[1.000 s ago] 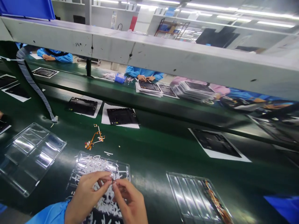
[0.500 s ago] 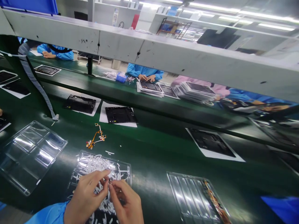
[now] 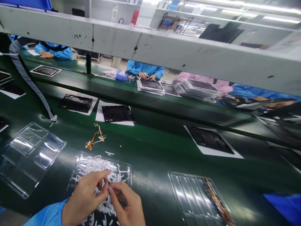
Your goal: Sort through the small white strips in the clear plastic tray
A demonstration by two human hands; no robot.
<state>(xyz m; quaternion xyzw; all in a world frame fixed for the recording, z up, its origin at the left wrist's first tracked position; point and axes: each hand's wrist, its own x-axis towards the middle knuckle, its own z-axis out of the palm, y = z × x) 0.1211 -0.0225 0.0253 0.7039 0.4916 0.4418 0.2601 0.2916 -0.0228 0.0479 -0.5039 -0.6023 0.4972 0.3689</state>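
My left hand (image 3: 83,199) and my right hand (image 3: 125,205) meet at the bottom of the view, fingertips pinched together on a tiny part that I cannot make out. Both hover over a clear plastic tray (image 3: 122,168) littered with small white strips. An orange flex cable (image 3: 95,140) lies on the green mat a little beyond that tray. My left sleeve is blue.
An empty clear compartment tray (image 3: 28,153) lies at left, and a ribbed clear tray (image 3: 192,197) with orange parts at right. Black panels on white sheets (image 3: 116,113) ride the green belt. A grey beam (image 3: 150,50) crosses overhead. Other people in blue sleeves (image 3: 144,69) work opposite.
Both hands have slipped slightly left and down while keeping the pinch. The panels on the belt have shifted left.
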